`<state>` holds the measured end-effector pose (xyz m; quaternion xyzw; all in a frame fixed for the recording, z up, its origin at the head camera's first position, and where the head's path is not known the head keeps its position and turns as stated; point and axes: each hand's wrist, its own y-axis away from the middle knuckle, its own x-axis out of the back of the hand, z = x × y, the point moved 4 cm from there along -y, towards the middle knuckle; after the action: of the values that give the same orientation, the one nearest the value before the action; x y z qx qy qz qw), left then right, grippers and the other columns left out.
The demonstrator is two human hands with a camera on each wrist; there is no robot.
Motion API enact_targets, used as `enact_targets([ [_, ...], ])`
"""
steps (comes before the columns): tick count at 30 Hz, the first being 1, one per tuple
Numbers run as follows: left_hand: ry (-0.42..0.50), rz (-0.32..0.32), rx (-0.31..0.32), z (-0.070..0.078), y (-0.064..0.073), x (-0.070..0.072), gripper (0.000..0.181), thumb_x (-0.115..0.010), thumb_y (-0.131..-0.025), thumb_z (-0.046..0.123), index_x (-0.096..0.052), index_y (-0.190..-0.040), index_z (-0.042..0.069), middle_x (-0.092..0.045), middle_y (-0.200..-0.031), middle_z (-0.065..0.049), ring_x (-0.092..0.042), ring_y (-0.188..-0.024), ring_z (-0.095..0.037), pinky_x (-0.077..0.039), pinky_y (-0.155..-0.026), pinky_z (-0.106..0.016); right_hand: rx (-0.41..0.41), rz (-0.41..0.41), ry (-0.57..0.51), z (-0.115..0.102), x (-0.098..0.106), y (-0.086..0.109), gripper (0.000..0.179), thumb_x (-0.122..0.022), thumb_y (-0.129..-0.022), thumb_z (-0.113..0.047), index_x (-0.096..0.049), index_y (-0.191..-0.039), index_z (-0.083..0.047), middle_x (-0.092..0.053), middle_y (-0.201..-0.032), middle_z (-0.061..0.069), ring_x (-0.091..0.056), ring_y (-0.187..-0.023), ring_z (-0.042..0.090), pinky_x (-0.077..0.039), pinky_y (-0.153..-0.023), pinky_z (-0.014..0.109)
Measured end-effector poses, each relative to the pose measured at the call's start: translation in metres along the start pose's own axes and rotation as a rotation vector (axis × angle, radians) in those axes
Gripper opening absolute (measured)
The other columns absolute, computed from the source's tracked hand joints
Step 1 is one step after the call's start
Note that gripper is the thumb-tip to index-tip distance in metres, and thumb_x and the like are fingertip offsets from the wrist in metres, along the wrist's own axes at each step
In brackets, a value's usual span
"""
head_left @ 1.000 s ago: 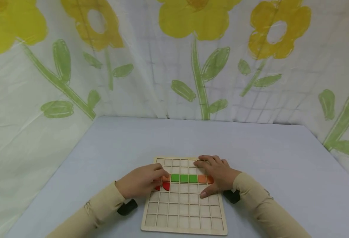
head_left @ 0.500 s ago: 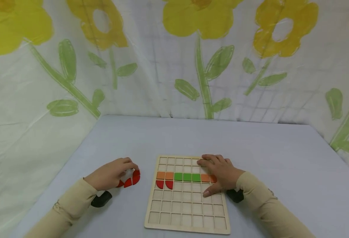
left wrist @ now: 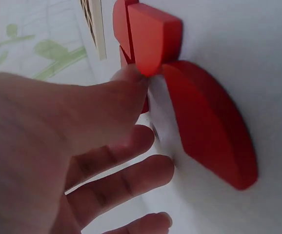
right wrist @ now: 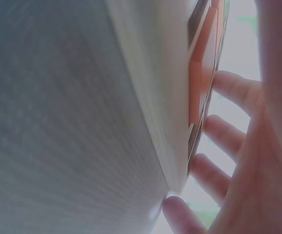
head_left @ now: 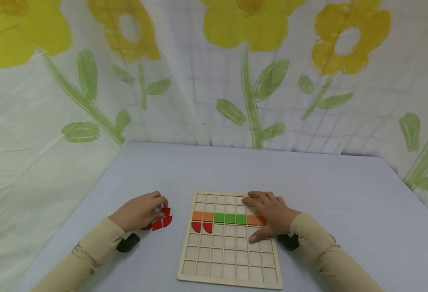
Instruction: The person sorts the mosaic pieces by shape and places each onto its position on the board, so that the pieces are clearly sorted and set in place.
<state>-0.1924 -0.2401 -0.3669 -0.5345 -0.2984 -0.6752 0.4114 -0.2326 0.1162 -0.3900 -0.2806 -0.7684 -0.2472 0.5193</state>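
My left hand (head_left: 141, 211) is over a small group of red quarter-circle pieces (head_left: 167, 221) left of the board. In the left wrist view the thumb (left wrist: 131, 80) touches or nearly touches one red piece (left wrist: 153, 36), and the other visible fingers stand apart from it. The right hand (head_left: 272, 215) rests spread on the right side of a wooden grid board (head_left: 230, 280). One board row carries orange squares (head_left: 203, 216) and green squares (head_left: 230, 219), partly covered by that hand. Below its left end lie two red quarter-circle pieces (head_left: 202, 227).
A pale table (head_left: 214, 168) lies under everything. Behind it hangs a white cloth printed with yellow flowers (head_left: 247, 24). Black wrist devices (head_left: 128, 242) sit under both wrists.
The left hand has moved left from the board to the loose red pieces, uncovering the two red pieces in the grid. The right hand keeps its place on the board.
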Motion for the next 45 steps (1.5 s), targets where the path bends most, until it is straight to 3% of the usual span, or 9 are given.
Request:
enact_targets([
  [13,-0.025,0.011,-0.053,0.000,-0.003,-0.006,0.019,-0.074,-0.083,0.012,-0.066,-0.100,0.009,-0.056,-0.093,0.003,-0.055,-0.080,-0.008,-0.051,-0.068,-0.021,0.015,0.013,0.024,0.000,0.002,0.001,0.100,-0.072,-0.067,-0.070,-0.037,-0.145,-0.016,-0.031,-0.150,0.014,-0.035,-0.129,0.036,-0.035,-0.091,0.059],
  [20,-0.022,0.057,-0.111,0.004,-0.005,-0.006,0.019,-0.074,-0.084,0.012,-0.064,-0.098,0.007,-0.056,-0.098,0.001,-0.056,-0.084,-0.010,-0.052,-0.072,-0.023,0.011,0.016,0.028,0.000,0.000,0.001,0.101,-0.071,-0.067,-0.071,-0.037,-0.145,-0.017,-0.031,-0.150,0.013,-0.035,-0.129,0.035,-0.036,-0.090,0.058],
  [24,0.014,0.062,-0.072,0.011,-0.009,-0.004,0.017,-0.074,-0.084,0.014,-0.065,-0.097,0.008,-0.057,-0.098,0.002,-0.056,-0.085,-0.010,-0.052,-0.073,-0.023,0.008,0.017,0.028,0.001,0.000,0.001,0.101,-0.072,-0.067,-0.071,-0.037,-0.145,-0.017,-0.030,-0.150,0.013,-0.035,-0.129,0.035,-0.035,-0.090,0.058],
  [28,0.054,0.044,-0.069,0.027,-0.016,-0.003,0.015,-0.074,-0.085,0.015,-0.066,-0.097,0.011,-0.057,-0.100,0.002,-0.057,-0.088,-0.013,-0.052,-0.076,-0.026,0.006,0.018,0.030,0.002,-0.001,0.002,0.101,-0.071,-0.067,-0.071,-0.037,-0.145,-0.018,-0.030,-0.150,0.012,-0.035,-0.129,0.035,-0.035,-0.091,0.058],
  [38,0.040,0.056,-0.264,0.083,-0.037,-0.006,0.019,-0.072,-0.087,0.022,-0.066,-0.100,0.010,-0.056,-0.101,0.002,-0.057,-0.086,-0.012,-0.050,-0.075,-0.022,0.007,0.018,0.022,0.004,0.000,0.001,0.102,-0.070,-0.067,-0.073,-0.036,-0.146,-0.017,-0.029,-0.150,0.012,-0.034,-0.129,0.035,-0.034,-0.090,0.057],
  [45,0.019,0.045,-0.389,0.108,-0.051,-0.018,0.018,-0.073,-0.086,0.026,-0.069,-0.097,0.012,-0.058,-0.100,0.001,-0.054,-0.082,-0.008,-0.048,-0.073,-0.017,-0.006,0.005,0.014,0.003,-0.001,-0.002,0.102,-0.069,-0.066,-0.074,-0.035,-0.146,-0.020,-0.029,-0.151,0.010,-0.033,-0.131,0.033,-0.033,-0.092,0.055],
])
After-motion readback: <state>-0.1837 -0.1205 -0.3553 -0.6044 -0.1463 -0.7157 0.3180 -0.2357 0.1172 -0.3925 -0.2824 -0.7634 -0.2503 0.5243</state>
